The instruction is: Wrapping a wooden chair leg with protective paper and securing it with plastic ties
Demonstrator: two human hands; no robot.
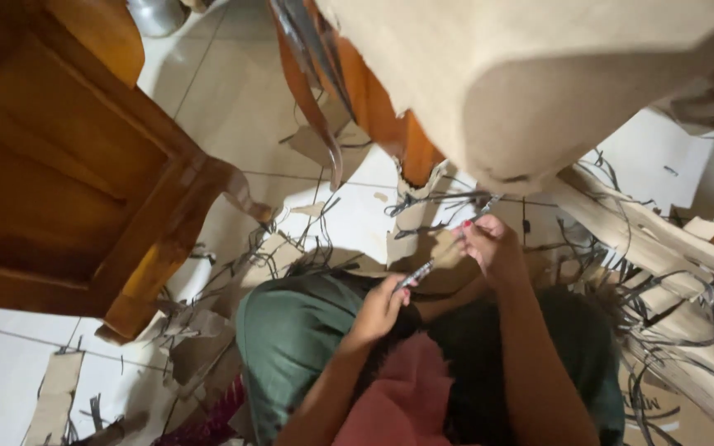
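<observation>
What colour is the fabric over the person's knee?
Dark green trousers, clearest in the head view.

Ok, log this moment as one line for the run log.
left hand: holds dark strip | right hand: pinches strip's far end | above: tan padded piece | floor: cardboard scraps, dark offcuts

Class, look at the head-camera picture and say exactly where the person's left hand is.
The left hand sits low of centre, above the green-clad knee, gripping a thin dark strip that runs up to the right hand.

Bare forearms, no sleeves; dark green trousers [291, 330]; pinkish-red cloth [402, 396] at lap; painted fingernails.
</observation>
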